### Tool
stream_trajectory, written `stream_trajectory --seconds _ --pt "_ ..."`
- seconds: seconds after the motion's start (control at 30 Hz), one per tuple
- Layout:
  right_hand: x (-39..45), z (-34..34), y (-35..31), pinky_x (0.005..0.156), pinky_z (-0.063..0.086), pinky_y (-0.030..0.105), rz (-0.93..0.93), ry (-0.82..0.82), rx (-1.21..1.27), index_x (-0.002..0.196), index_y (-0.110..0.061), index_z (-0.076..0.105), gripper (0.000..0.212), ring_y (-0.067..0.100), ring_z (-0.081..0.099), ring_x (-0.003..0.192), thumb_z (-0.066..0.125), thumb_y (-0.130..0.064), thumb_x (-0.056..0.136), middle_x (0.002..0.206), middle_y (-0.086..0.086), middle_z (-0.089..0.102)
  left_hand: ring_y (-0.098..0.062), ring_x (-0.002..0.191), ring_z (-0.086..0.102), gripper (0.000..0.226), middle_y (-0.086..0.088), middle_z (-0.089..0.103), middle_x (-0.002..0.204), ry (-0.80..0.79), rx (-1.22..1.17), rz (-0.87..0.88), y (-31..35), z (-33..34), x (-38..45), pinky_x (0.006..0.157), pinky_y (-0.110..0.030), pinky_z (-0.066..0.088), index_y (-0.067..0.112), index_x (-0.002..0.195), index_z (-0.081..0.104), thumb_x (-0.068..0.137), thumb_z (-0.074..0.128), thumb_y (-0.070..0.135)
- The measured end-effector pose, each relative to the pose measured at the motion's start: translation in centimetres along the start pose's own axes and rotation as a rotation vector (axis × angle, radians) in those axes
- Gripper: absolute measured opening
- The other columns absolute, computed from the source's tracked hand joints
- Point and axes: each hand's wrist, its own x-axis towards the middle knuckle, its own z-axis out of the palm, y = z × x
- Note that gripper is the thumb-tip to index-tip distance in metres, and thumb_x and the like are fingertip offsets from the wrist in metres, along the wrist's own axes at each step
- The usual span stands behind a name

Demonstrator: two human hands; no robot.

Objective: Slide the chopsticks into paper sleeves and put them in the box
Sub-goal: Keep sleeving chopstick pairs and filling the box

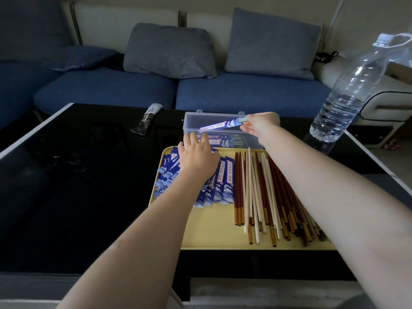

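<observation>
Right hand [259, 126]: fingers pinch sleeved chopsticks [219, 126] by end, over box [189, 121]. A few sleeved pairs inside. Left hand [197, 156]: fingers spread flat on empty sleeves [228, 181]. Many bare chopsticks [263, 192] remain, right of left fingers. Judged early stage.

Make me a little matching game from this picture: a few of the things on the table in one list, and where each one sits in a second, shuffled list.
Things:
1. sleeved chopsticks
2. empty paper sleeves
3. bare chopsticks
4. water bottle

Places:
A. on the right side of the yellow tray
B. standing at the table's right edge
C. held over the clear box by the right hand
D. on the tray's left side, under the left hand

Pairs: 1-C, 2-D, 3-A, 4-B
</observation>
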Motion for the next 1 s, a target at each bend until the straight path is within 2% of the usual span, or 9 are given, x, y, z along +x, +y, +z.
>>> stream_trajectory --seconds 0.07,0.17,0.33,0.43,0.5,0.63,0.77,0.9,1.0 --pt "-0.3 0.7 0.1 0.050 0.057 0.022 -0.038 -0.037 -0.055 0.107 0.008 0.061 0.016 0.025 0.074 0.085 0.057 -0.006 0.100 0.097 0.019 0.070 -0.030 0.143 0.021 0.059 -0.013 0.029 0.154 -0.020 0.012 0.002 0.3 -0.1 -0.1 0.118 -0.046 0.022 0.015 0.150 0.031 0.099 0.043 0.044" --pt "-0.2 0.7 -0.3 0.067 0.063 0.030 -0.167 -0.129 -0.227 0.121 0.007 0.061 0.025 0.027 0.073 0.084 0.053 -0.002 0.099 0.113 0.024 0.069 -0.031 0.143 0.020 0.056 -0.013 0.028 0.154 -0.059 0.046 0.007 0.3 -0.2 -0.2 0.119 -0.046 0.022 0.015 0.147 0.036 0.098 0.045 0.041" --pt "-1.3 -1.9 -0.9 0.083 0.061 0.037 -0.225 -0.079 -0.464 0.121 0.003 0.064 0.026 0.028 0.074 0.087 0.061 -0.001 0.096 0.110 0.016 0.072 -0.032 0.142 0.024 0.053 -0.014 0.032 0.152 -0.127 0.112 0.045 0.6 -0.5 -0.4 0.116 -0.044 0.025 0.012 0.143 0.041 0.097 0.050 0.035" --pt "-2.7 -3.6 -0.3 0.064 0.062 0.032 -0.154 -0.051 -0.414 0.116 0.002 0.066 0.021 0.029 0.073 0.071 0.053 -0.003 0.101 0.106 0.017 0.071 -0.030 0.129 0.041 0.040 -0.012 0.048 0.138 -0.142 0.164 0.115 1.7 -0.9 -1.1 0.106 -0.043 0.035 0.013 0.133 0.052 0.098 0.050 0.032" --pt "-4.0 -4.6 0.5 0.057 0.060 0.030 -0.140 -0.091 -0.415 0.107 -0.003 0.067 0.018 0.028 0.073 0.068 0.050 -0.006 0.101 0.101 0.015 0.072 -0.027 0.107 0.055 0.026 -0.009 0.060 0.120 -0.194 0.183 0.150 2.6 -1.2 -1.7 0.092 -0.039 0.045 0.015 0.116 0.059 0.097 0.052 0.032" --pt "-6.5 -6.0 2.3 0.056 0.061 0.026 -0.157 -0.157 -0.485 0.097 -0.009 0.069 0.018 0.024 0.074 0.071 0.051 -0.009 0.100 0.092 0.011 0.072 -0.024 0.089 0.061 0.035 -0.003 0.060 0.098 -0.310 0.243 0.161 3.9 -1.3 -3.2 0.078 -0.036 0.052 0.016 0.113 0.058 0.092 0.060 0.044" --pt "-7.6 -7.5 4.4 0.060 0.062 0.029 -0.158 -0.226 -0.624 0.100 -0.007 0.072 0.018 0.024 0.074 0.069 0.054 -0.006 0.097 0.086 0.011 0.073 -0.025 0.095 0.059 0.035 -0.005 0.060 0.106 -0.334 0.270 0.190 4.5 -1.3 -4.2 0.070 -0.036 0.042 0.016 0.122 0.054 0.092 0.061 0.033" --pt "-7.7 -8.8 4.6 0.070 0.064 0.033 -0.204 -0.266 -0.694 0.105 -0.006 0.072 0.020 0.025 0.075 0.072 0.053 -0.006 0.098 0.086 0.011 0.074 -0.022 0.089 0.059 0.034 -0.005 0.059 0.102 -0.317 0.118 0.113 4.9 -1.2 -4.4 0.071 -0.033 0.048 0.015 0.126 0.051 0.094 0.061 0.020" --pt "-7.7 -9.4 3.9 0.067 0.063 0.031 -0.239 -0.284 -0.690 0.107 -0.007 0.069 0.020 0.024 0.075 0.072 0.051 -0.008 0.100 0.086 0.010 0.073 -0.017 0.078 0.059 0.031 -0.003 0.056 0.098 -0.286 -0.115 0.009 4.8 -1.8 -4.0 0.058 -0.026 0.047 0.023 0.122 0.051 0.094 0.061 0.015"
